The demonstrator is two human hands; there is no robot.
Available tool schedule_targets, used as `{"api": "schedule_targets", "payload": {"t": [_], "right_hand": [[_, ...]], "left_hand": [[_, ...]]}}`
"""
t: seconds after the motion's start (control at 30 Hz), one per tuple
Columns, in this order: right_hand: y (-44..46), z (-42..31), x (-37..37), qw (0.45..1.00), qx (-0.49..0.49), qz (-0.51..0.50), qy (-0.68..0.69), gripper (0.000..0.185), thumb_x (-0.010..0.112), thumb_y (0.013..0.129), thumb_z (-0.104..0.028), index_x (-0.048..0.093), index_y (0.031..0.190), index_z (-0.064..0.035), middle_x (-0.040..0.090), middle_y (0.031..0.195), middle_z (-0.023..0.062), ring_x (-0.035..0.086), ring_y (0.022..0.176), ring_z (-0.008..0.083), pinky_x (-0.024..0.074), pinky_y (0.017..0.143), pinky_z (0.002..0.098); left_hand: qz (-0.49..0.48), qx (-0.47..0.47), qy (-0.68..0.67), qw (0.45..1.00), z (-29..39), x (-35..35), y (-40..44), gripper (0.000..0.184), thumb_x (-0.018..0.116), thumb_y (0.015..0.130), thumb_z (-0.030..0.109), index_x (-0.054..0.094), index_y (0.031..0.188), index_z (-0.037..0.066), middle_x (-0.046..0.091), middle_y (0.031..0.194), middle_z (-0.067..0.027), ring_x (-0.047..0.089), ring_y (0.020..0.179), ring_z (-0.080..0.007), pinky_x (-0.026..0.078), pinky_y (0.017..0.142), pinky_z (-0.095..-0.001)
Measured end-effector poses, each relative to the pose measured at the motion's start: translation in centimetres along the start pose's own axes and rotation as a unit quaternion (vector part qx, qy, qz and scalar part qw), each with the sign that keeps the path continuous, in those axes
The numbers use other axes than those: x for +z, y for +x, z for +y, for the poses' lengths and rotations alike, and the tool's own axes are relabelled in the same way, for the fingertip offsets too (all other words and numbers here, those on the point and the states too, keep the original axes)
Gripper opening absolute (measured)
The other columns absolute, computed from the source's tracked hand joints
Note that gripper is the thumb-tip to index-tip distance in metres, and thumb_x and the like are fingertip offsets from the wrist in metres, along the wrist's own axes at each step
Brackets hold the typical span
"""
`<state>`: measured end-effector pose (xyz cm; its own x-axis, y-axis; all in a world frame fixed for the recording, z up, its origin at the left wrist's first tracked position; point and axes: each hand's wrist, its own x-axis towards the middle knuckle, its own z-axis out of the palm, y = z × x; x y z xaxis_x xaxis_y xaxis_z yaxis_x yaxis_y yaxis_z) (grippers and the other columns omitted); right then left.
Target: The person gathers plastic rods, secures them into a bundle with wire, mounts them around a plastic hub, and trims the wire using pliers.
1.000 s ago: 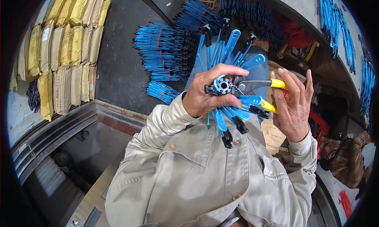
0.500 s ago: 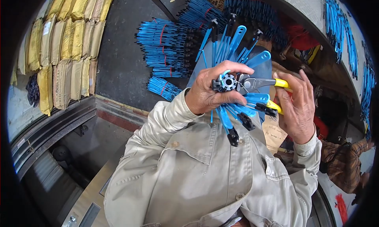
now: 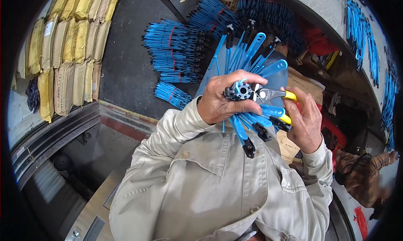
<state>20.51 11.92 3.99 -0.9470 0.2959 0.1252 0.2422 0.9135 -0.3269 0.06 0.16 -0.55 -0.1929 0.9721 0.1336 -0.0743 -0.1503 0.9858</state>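
My left hand (image 3: 216, 96) is closed around a black, toothed round hub (image 3: 242, 90), from which blue arms (image 3: 253, 46) with black ends fan out above and below. A bit of light-blue material shows at the hub's rim. My right hand (image 3: 305, 123) is wrapped around the yellow handles of the pliers (image 3: 268, 95). Their metal jaws rest against the hub's right side, between my left thumb and forefinger. What exactly lies between the jaws is too small to make out.
Bundles of blue rods (image 3: 172, 48) tied with red bands lie on the dark table (image 3: 130, 44). Yellowish paper packs (image 3: 65, 88) are stacked at the left. More blue rods (image 3: 362, 35) lie along the ledge at the upper right. A brown plaid cloth (image 3: 364, 174) is at the right.
My right hand has moved left and its fingers have closed in on the pliers' handles, which are now nearer each other. My left hand still holds the hub in nearly the same place.
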Motion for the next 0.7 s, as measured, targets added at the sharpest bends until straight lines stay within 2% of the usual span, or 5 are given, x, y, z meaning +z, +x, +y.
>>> {"api": "schedule_targets", "payload": {"t": [0.27, 0.4, 0.5, 0.63, 0.7], "right_hand": [[-1.5, 0.5, 3.4, 0.993, 0.010, 0.038, 0.116, 0.045, 0.067, 0.060, 0.001, 0.059, 0.104, -0.0021, 0.054, 0.103, 0.0137, 0.056, 0.081, 0.0284, 0.0472, 0.065, 0.0345], [-1.2, 1.5, 0.5, 0.975, -0.012, -0.056, 0.216, 0.034, 0.069, 0.067, -0.006, 0.061, 0.100, -0.0017, 0.057, 0.093, 0.0133, 0.056, 0.077, 0.0286, 0.0465, 0.062, 0.0327], [-1.4, 2.7, -1.0, 0.880, 0.010, -0.232, 0.415, 0.023, 0.068, 0.077, -0.015, 0.064, 0.095, -0.0012, 0.060, 0.081, 0.0111, 0.058, 0.072, 0.0238, 0.0461, 0.062, 0.0305], [-1.9, 2.6, -0.2, 0.722, 0.120, -0.327, 0.597, 0.037, 0.065, 0.081, -0.037, 0.062, 0.079, -0.0005, 0.059, 0.068, 0.0077, 0.058, 0.065, 0.0204, 0.0442, 0.059, 0.0303], [-2.4, 2.5, 1.0, 0.708, 0.102, -0.321, 0.621, 0.033, 0.064, 0.083, -0.033, 0.063, 0.080, -0.0008, 0.059, 0.068, 0.0065, 0.057, 0.064, 0.0182, 0.0441, 0.059, 0.0294]], "left_hand": [[-0.011, -0.001, -0.013, 1.000, -0.2, 0.2, 0.0, 0.046, 0.081, 0.063, 0.027, 0.064, 0.098, 0.003, 0.064, 0.088, -0.0076, 0.061, 0.079, -0.0148, 0.047, 0.070, -0.0256], [-0.051, 0.032, 0.061, 0.996, 0.5, -0.6, 0.3, 0.047, 0.082, 0.061, 0.030, 0.065, 0.095, 0.003, 0.065, 0.086, -0.0073, 0.063, 0.076, -0.0160, 0.049, 0.067, -0.0258], [-0.082, 0.057, 0.103, 0.990, 0.5, -0.6, 0.7, 0.047, 0.082, 0.059, 0.032, 0.065, 0.092, 0.003, 0.065, 0.084, -0.0068, 0.064, 0.074, -0.0167, 0.050, 0.066, -0.0260], [-0.120, 0.066, 0.087, 0.987, 0.2, -0.8, 1.1, 0.047, 0.082, 0.057, 0.034, 0.066, 0.089, 0.003, 0.066, 0.082, -0.0060, 0.064, 0.073, -0.0167, 0.050, 0.065, -0.0254], [-0.131, 0.056, 0.067, 0.988, 0.1, -0.9, 1.1, 0.046, 0.083, 0.057, 0.033, 0.067, 0.088, 0.004, 0.066, 0.081, -0.0056, 0.064, 0.073, -0.0163, 0.050, 0.065, -0.0252]]}}
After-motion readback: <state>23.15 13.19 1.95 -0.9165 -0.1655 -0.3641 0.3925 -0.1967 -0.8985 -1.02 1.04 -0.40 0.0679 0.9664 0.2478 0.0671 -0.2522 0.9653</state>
